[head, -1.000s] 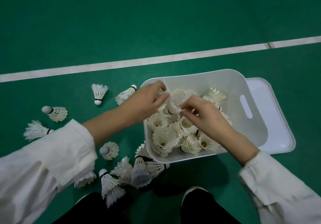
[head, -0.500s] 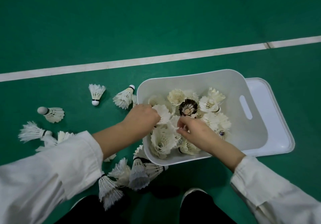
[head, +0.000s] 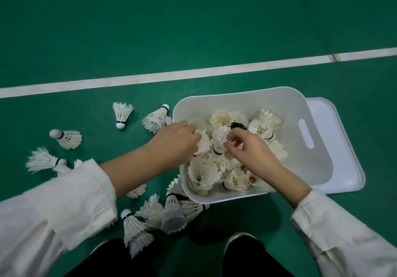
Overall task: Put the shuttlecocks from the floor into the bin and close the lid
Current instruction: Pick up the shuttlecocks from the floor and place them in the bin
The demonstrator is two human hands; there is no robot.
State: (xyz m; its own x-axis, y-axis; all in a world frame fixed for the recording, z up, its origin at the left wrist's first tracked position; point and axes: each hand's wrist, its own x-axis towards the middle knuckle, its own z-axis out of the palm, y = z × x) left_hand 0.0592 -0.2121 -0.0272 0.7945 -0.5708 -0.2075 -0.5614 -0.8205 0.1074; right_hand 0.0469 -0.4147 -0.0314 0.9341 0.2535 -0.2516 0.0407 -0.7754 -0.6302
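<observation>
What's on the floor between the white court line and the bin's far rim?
Nothing: in the head view the stretch of green floor between the white line and the bin far rim is bare.

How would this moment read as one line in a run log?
both hands in white plastic bin | right hand fingers pinch white feather shuttlecock | left hand among pile | loose shuttlecocks on green floor | lid off

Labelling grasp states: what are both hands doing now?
Left hand: inside white plastic bin, grasp cannot be told.
Right hand: pinching a white feather shuttlecock.
</observation>
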